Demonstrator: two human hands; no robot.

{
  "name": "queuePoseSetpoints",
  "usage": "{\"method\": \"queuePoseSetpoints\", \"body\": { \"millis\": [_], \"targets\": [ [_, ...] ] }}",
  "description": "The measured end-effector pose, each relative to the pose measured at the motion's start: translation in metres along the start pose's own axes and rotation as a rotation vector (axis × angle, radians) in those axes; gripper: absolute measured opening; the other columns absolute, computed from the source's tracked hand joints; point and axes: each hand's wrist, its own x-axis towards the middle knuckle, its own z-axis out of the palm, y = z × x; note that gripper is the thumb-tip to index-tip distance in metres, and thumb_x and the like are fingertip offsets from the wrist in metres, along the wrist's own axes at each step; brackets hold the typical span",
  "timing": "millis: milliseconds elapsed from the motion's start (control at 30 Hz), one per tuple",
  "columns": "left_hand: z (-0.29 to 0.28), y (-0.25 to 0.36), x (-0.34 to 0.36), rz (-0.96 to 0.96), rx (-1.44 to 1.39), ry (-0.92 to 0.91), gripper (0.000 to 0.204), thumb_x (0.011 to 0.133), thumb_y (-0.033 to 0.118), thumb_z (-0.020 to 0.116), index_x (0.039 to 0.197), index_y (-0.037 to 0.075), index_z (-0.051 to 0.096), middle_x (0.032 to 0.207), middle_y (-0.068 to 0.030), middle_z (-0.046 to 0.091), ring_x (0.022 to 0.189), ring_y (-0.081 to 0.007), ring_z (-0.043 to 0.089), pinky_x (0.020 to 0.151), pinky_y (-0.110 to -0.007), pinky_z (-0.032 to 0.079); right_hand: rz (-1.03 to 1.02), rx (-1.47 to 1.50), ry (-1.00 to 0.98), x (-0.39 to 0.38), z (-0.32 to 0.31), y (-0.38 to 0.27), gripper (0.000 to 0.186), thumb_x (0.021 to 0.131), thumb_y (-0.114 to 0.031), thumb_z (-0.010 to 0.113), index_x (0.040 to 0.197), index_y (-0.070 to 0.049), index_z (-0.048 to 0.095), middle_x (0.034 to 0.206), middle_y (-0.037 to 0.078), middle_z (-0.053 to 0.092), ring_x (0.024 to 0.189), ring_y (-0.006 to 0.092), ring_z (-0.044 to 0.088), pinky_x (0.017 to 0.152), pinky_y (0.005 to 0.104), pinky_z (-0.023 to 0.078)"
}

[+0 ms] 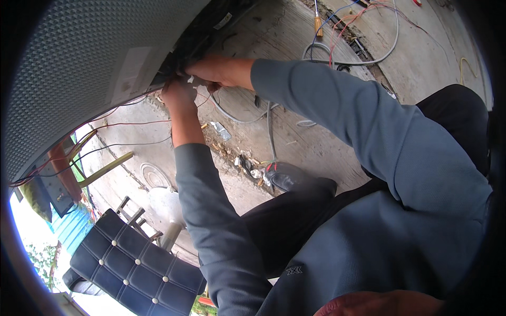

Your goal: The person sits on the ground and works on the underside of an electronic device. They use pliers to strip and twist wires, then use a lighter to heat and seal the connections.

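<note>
At the upper middle both my hands are raised to the dark lower edge of a large textured grey panel [63, 63]. My left hand [179, 97] has its fingers bent up at that edge, slightly blurred. My right hand [213, 70] reaches in just beside it, fingers curled into a dark recess [174, 63]. What they grip is hidden or too small to make out. Thin red and dark wires [137, 122] run from near my hands to the lower left. A grey cable [237, 118] loops on the concrete below them.
A wooden-handled screwdriver [318, 26] and coiled wires [369, 8] lie on the cracked concrete [327, 147]. My shoe [290, 176] is below center. At lower left are a tufted black chair [137, 247] and a yellow bar [108, 168]. Foil scrap [221, 130] and debris lie along a crack.
</note>
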Motion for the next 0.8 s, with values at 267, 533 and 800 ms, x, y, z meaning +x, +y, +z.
{"method": "queuePoseSetpoints", "body": {
  "millis": [267, 533, 800],
  "targets": [
    [-0.025, -0.042, 0.016, 0.098, 0.102, -0.044, 0.021, 0.088, 0.014, 0.067, 0.108, 0.006, 0.068, 0.104, -0.0081, 0.072, 0.100, -0.0177, 0.068, 0.081, -0.032, 0.053, -0.086, -0.221, 0.081, -0.012, 0.023, -0.013, 0.038, 0.092, -0.040, 0.057, 0.110, -0.008, 0.067, 0.088, 0.011, 0.068, 0.079, 0.0231, 0.064, 0.063, 0.0404, 0.052],
    [-0.003, -0.001, -0.002, -0.183, -0.246, 0.036, 0.026, 0.088, 0.022, 0.068, 0.097, -0.002, 0.069, 0.094, -0.0106, 0.073, 0.092, -0.0129, 0.068, 0.072, -0.031, 0.051, -0.551, -0.410, 0.350, 0.035, 0.019, 0.021, 0.040, 0.086, -0.027, 0.061, 0.117, -0.003, 0.066, 0.108, 0.022, 0.071, 0.102, 0.0346, 0.068, 0.086, 0.0416, 0.054],
    [-0.030, -0.074, 0.041, 0.181, -0.025, 0.030, 0.029, 0.072, 0.008, 0.068, 0.101, 0.010, 0.071, 0.099, -0.0099, 0.074, 0.090, -0.0225, 0.070, 0.075, -0.037, 0.056, -0.552, -0.585, 0.239, 0.032, 0.013, 0.017, 0.035, 0.087, -0.025, 0.059, 0.113, -0.003, 0.068, 0.102, 0.024, 0.070, 0.098, 0.0366, 0.069, 0.084, 0.0430, 0.054]
  ]
}}
